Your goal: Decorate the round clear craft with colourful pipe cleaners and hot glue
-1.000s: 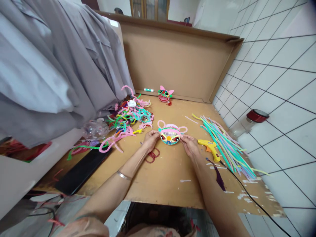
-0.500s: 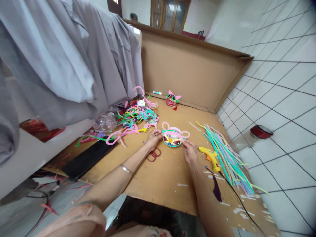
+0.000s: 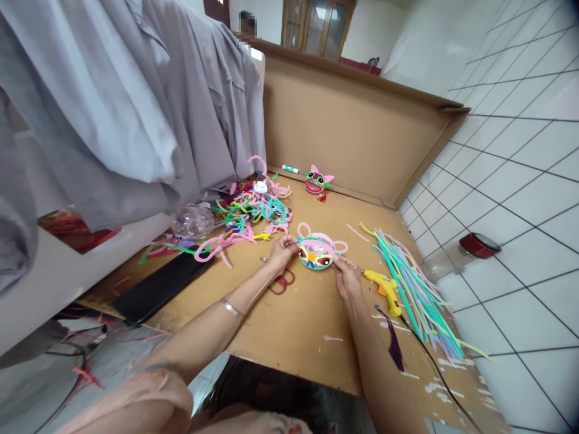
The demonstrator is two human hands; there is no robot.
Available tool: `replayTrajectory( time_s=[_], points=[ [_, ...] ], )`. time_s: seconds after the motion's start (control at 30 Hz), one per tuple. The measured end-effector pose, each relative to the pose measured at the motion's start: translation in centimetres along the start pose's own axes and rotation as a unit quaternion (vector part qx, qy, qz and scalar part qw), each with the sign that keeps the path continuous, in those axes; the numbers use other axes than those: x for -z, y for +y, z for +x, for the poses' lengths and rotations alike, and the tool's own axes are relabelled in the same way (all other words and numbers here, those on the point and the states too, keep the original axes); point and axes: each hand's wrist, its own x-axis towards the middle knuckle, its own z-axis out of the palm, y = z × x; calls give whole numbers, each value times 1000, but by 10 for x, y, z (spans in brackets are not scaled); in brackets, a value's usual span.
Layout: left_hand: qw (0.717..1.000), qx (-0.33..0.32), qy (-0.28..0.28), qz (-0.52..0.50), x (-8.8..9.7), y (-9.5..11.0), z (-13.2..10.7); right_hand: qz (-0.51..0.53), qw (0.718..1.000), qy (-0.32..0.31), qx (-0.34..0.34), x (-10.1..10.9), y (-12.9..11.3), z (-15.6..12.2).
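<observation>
Left hand (image 3: 283, 248) and right hand (image 3: 346, 276) pinch opposite edges of the round painted face with pink pipe-cleaner ears (image 3: 316, 253), between them — ears attached, seemingly near done — yellow plastic glue gun (image 3: 382, 283) just right

Round domed pipe-cleaner face (image 3: 316, 254): pink loop ears on both sides, green band across top, painted eyes, orange centre. Front tilted toward camera, mid cardboard tabletop (image 3: 312, 325); can't tell if lower edge touches it.

Mask (image 3: 316, 253) lies between apparent scissors (image 3: 283, 282) and glue gun (image 3: 382, 286).
</observation>
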Motion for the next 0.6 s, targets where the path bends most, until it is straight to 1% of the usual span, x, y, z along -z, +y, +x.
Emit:
replayTrajectory(
  time_s=[0.17, 0.27, 0.47, 0.6],
  points=[
    [1000, 3, 2, -3, 2, 0, 1, -2, 1000, -10, 10, -5, -1, -4],
    [1000, 15, 9, -3, 3, -1, 1, -5, 1000, 2, 5, -6, 0, -4],
    [999, 36, 23, -15, 3, 1, 1, 13, 1000, 10, -14, -4, 3, -2],
    [999, 38, 30, -22, 2, 1, 0, 21, 999, 12, -30, 1, 2, 0]
  ],
)
